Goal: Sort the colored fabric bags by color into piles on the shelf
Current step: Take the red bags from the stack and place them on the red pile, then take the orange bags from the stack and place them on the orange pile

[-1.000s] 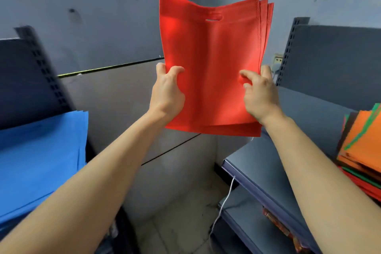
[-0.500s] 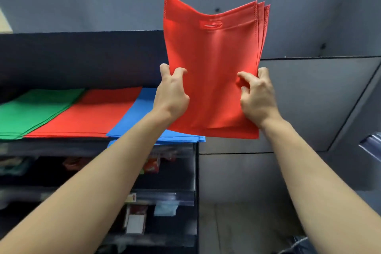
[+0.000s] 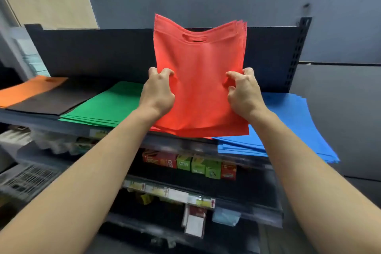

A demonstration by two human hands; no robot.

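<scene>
I hold a bunch of red fabric bags (image 3: 200,80) upright in front of the top shelf, handle cut-out at the top. My left hand (image 3: 157,94) grips the bunch's left edge and my right hand (image 3: 243,93) grips its right edge. On the shelf lie flat piles: orange (image 3: 26,90) at far left, then black (image 3: 55,99), green (image 3: 107,106), and blue (image 3: 288,121) at the right, overhanging the shelf front. The held bags hide most of the red pile between green and blue; only a sliver shows under them.
The dark shelf (image 3: 82,129) has a tall back panel (image 3: 103,53) and a perforated upright (image 3: 296,53) at its right end. Lower shelves carry small red and green boxes (image 3: 191,163) and price tags. A grey wall stands behind.
The view has swung left along the shelf, so the orange and black piles now show. The red bags, held in both hands, have come lower and over the gap between green and blue.
</scene>
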